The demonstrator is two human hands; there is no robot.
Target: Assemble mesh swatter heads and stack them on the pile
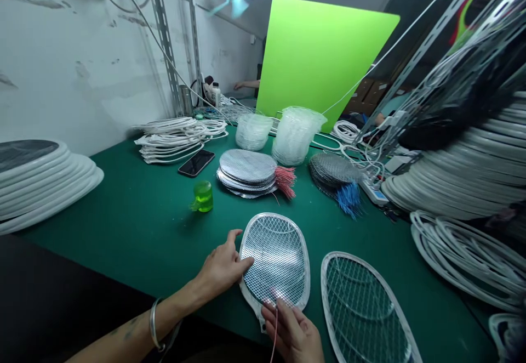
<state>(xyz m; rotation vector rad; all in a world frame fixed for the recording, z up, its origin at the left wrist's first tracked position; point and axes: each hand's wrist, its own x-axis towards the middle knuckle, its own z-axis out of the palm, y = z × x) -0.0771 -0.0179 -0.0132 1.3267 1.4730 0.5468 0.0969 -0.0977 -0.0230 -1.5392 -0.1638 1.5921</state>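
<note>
Racket frame by L hand: wht; its mesh slvr, diamond pattern. Wire in R hand: pink. Table below both: dk grn. Tub beyond L hand: bright grn.

A white, rounded racket frame lies flat on the green surface, narrow end toward the near edge. Within it sits a silver, fine-holed mesh (glaring across the middle); a thin pink wire trails from near its lower end, seemingly attached, though blur hides the join.
</note>
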